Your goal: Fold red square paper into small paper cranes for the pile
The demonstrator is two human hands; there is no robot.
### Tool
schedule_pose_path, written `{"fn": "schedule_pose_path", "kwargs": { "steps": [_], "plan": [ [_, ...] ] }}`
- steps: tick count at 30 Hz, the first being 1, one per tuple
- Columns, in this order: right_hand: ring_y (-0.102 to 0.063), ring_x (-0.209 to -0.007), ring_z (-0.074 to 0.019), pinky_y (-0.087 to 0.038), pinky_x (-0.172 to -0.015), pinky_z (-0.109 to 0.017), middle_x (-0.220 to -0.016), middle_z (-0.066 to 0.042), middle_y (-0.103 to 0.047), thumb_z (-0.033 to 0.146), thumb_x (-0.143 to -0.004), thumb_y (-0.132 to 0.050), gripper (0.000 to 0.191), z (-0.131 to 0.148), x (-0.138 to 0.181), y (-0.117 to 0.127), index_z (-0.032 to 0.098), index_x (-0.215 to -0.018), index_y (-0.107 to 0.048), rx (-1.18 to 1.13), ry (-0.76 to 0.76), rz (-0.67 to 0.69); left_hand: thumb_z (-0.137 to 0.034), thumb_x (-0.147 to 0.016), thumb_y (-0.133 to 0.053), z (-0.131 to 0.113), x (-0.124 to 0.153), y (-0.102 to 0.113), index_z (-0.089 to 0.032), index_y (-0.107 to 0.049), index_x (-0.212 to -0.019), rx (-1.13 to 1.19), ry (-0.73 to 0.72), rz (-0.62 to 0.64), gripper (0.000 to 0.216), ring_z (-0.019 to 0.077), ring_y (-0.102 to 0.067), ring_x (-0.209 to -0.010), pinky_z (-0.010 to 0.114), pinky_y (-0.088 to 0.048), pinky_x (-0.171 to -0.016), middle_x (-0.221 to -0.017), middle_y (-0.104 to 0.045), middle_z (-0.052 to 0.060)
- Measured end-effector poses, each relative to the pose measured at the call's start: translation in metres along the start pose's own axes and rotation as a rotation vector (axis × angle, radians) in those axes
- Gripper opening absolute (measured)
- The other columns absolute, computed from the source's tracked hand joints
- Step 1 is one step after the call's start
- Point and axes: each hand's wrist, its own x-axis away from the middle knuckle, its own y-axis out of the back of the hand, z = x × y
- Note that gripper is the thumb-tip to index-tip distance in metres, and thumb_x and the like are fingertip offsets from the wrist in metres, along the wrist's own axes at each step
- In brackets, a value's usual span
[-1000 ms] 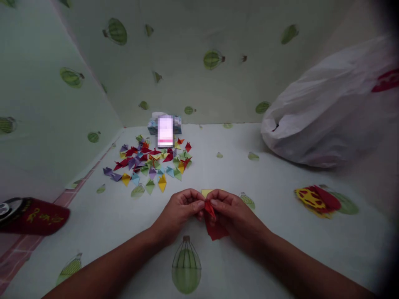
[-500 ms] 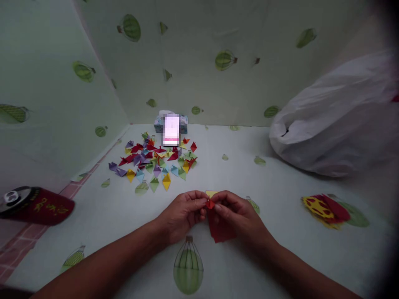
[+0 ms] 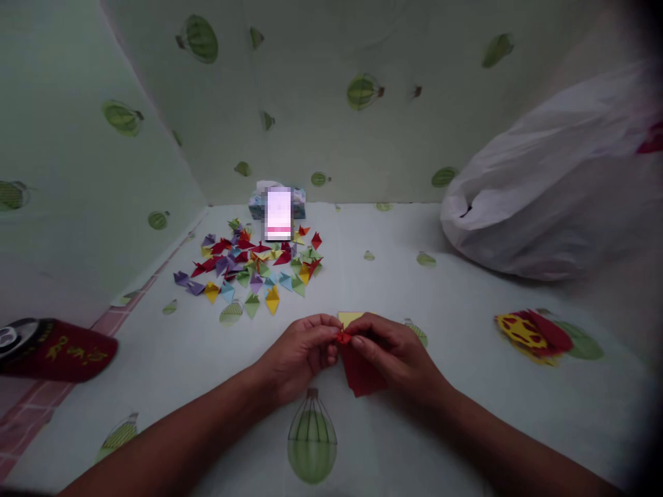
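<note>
A small folded red paper, like an origami crane [image 3: 342, 337], is pinched between both hands at the middle of the table. My left hand [image 3: 305, 348] grips its left side with thumb and forefinger. On its right side, the thumb and fingers of my right hand [image 3: 396, 352] close on it. Beneath the right hand lie red paper sheets [image 3: 361, 375], with a yellow sheet [image 3: 350, 318] showing behind them. The fingertips hide much of the folded piece.
Many colourful folded papers [image 3: 256, 283] spread at the back left, near a lit phone [image 3: 278, 210] and a tissue box [image 3: 299, 203]. A red can [image 3: 67, 351] is at the left. On the right are a white plastic bag [image 3: 518, 200] and red-and-yellow cut pieces [image 3: 528, 335].
The whole view has shifted slightly. Both hands keep their pinch on the red folded paper, whose upright tip shows less plainly now.
</note>
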Motion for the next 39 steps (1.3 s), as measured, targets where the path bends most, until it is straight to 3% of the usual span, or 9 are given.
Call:
{"fn": "schedule_pose_path", "kwargs": {
  "steps": [23,30,39],
  "plan": [
    [-0.064,-0.074,-0.0174,-0.048,-0.069,-0.031,-0.082,-0.007,-0.07,0.023,-0.097,-0.051,0.02,-0.0038,-0.0013,0.0019,0.019,-0.092,-0.071,0.141,0.174,0.011,-0.018,-0.069,-0.076,-0.0039,0.001,-0.0045,-0.012,-0.064,-0.081,-0.096,-0.031,-0.02,0.018,0.0055,-0.045,-0.052,0.02,-0.036,-0.054,-0.059,-0.054,-0.004],
    [-0.062,-0.065,-0.0145,-0.045,-0.059,-0.027,-0.074,-0.005,-0.069,0.017,-0.098,-0.049,0.02,-0.0028,-0.0017,0.0006,0.018,-0.087,-0.066,0.305,0.298,-0.046,-0.018,-0.074,-0.075,-0.0004,0.0012,-0.0051,-0.013,-0.062,-0.08,-0.145,-0.099,-0.015,0.015,0.0052,-0.046,-0.052,0.019,-0.036,-0.054,-0.059,-0.054,-0.004],
    [-0.06,-0.062,-0.0135,-0.045,-0.058,-0.025,-0.072,-0.003,-0.067,0.01,-0.092,-0.05,0.016,-0.0077,-0.0015,-0.0026,0.018,-0.085,-0.062,0.402,0.35,-0.146,-0.028,-0.082,-0.072,0.0015,0.003,-0.007,-0.013,-0.063,-0.084,-0.173,-0.206,-0.005,0.018,0.0063,-0.051,-0.061,0.021,-0.041,-0.062,-0.07,-0.059,-0.002]
  ]
}}
